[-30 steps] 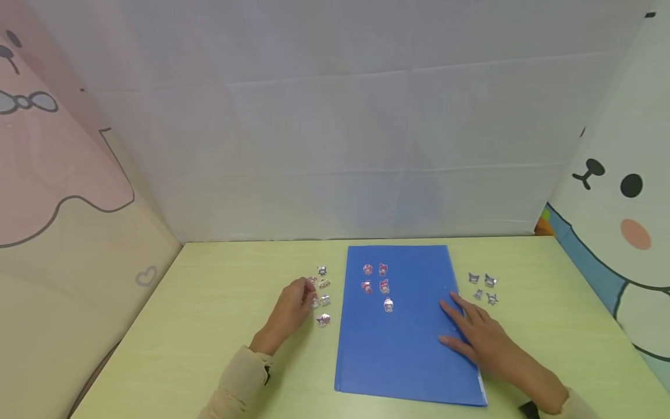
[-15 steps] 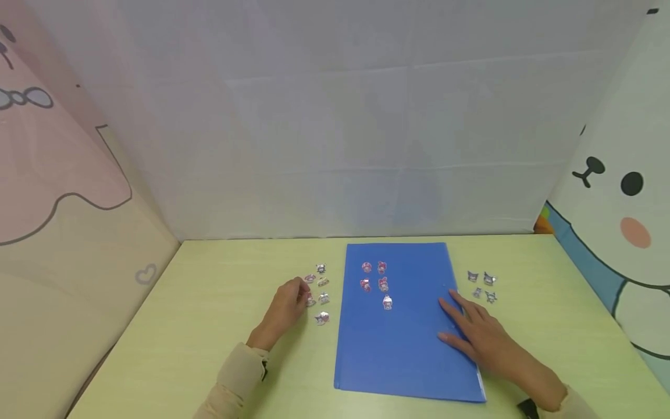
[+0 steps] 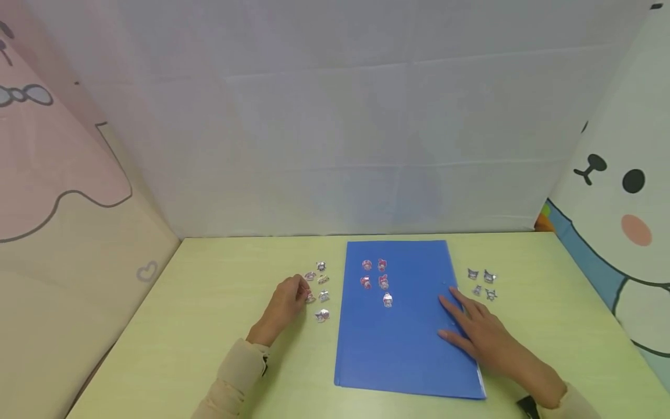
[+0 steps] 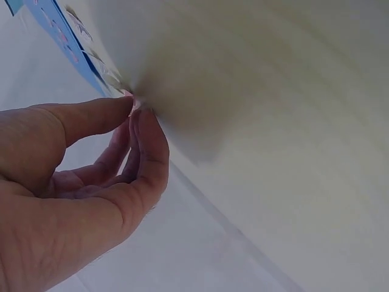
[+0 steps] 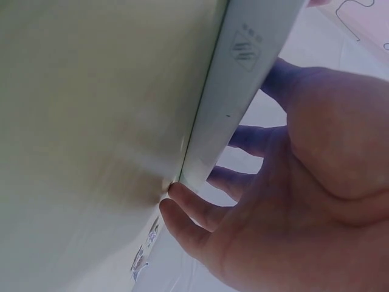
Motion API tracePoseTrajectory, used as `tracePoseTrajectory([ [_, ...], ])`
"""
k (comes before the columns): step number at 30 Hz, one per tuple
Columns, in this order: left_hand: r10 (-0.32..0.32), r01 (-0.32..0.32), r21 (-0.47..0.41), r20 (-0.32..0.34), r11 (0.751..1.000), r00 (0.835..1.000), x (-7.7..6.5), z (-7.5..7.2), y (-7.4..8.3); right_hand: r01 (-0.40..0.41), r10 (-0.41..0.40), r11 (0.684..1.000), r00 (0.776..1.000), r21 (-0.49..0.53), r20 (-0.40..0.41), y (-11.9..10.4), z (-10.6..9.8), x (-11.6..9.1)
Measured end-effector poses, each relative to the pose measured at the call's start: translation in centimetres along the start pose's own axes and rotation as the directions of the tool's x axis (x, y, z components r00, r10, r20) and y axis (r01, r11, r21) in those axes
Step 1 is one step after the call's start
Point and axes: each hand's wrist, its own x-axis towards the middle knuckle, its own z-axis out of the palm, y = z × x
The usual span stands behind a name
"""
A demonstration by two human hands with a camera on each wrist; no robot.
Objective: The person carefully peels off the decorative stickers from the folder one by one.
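My left hand (image 3: 285,302) is at the left of the stickers. In the left wrist view its thumb and forefinger pinch the edge of a small pink sticker (image 4: 137,101), mostly hidden by the fingertips; in the head view this pink sticker (image 3: 310,296) lies at the table. Other shiny character stickers (image 3: 323,315) lie around it. A blue folder (image 3: 408,355) lies flat at the centre, with several pink stickers (image 3: 384,282) in its upper left part. My right hand (image 3: 487,340) rests on the folder's right edge, fingers spread, with some fingertips touching the table.
Several purple-grey stickers (image 3: 489,276) lie on the pale yellow-green table (image 3: 220,279) right of the folder. A white cloth (image 3: 314,145) hangs behind the table, and printed cartoon sheets (image 3: 617,233) stand at both sides.
My left hand has shifted slightly left together with the pink sticker, uncovering more of the sticker above it. The right hand stays in place. The head view has tilted a little.
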Motion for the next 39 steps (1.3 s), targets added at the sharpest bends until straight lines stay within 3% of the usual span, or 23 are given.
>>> tracePoseTrajectory([
  [4, -0.015, 0.015, 0.025, -0.007, 1.0, 1.0, 0.0, 0.0, 0.1, -0.014, 0.013, 1.0, 1.0, 0.009, 0.017, 0.0, 0.0, 0.0],
  [12, 0.041, -0.039, 0.042, -0.056, 0.998, 0.998, 0.4, 0.7, 1.2, -0.014, 0.014, 1.0, 1.0, -0.005, 0.014, 0.1, -0.1, -0.1],
  [20, 0.033, -0.033, -0.005, 0.012, 0.999, 0.999, 1.0, 1.4, 2.9, -0.012, 0.013, 1.0, 1.0, -0.001, 0.016, 0.0, 0.0, -0.1],
  [39, 0.06, -0.061, 0.015, 0.052, 0.998, 0.997, 1.8, 4.0, 5.6, -0.004, 0.004, 1.0, 1.0, 0.007, -0.004, -0.1, 0.1, -0.1],
])
